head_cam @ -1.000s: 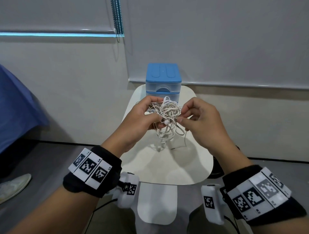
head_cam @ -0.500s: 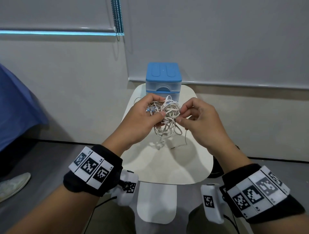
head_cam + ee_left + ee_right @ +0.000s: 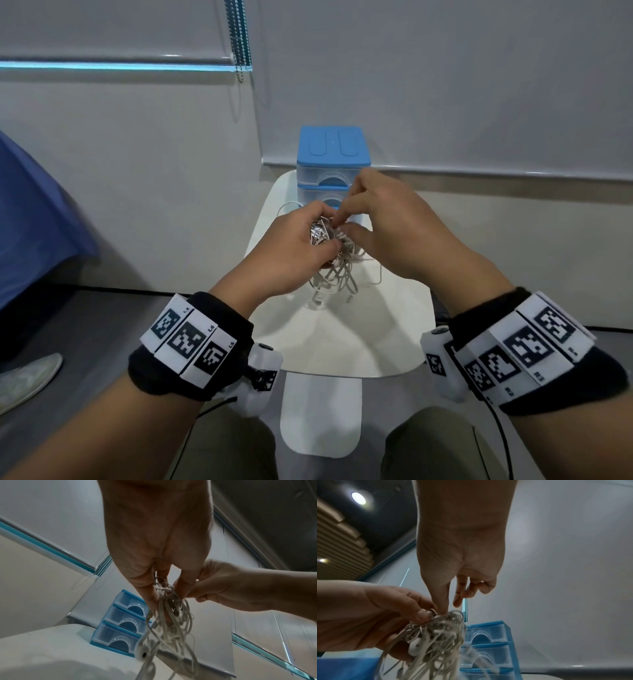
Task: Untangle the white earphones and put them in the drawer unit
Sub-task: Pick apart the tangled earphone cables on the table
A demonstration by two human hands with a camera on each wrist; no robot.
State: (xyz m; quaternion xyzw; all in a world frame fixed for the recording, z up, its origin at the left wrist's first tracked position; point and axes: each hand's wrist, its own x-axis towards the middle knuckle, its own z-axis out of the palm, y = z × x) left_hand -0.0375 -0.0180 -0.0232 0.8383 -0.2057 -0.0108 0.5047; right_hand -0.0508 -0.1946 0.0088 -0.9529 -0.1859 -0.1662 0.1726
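Left hand [image 3: 291, 250] clamps the white earphones [image 3: 334, 270] wad; right hand [image 3: 387, 226] pinches a top strand. Light, limp, snaggy (grab loose loops, not earbuds).

a small white table [image 3: 342, 342] with rounded corners stands by the wall. the blue drawer unit [image 3: 332, 161] sits on its far end, three clear drawers shut.

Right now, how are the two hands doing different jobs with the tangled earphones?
The left hand wraps its fingers round the earphones, gripping the whole bundle; the right hand only pinches at the top with its fingertips. The left sits lower, the right reaches over. Both touch the tangle above the table.
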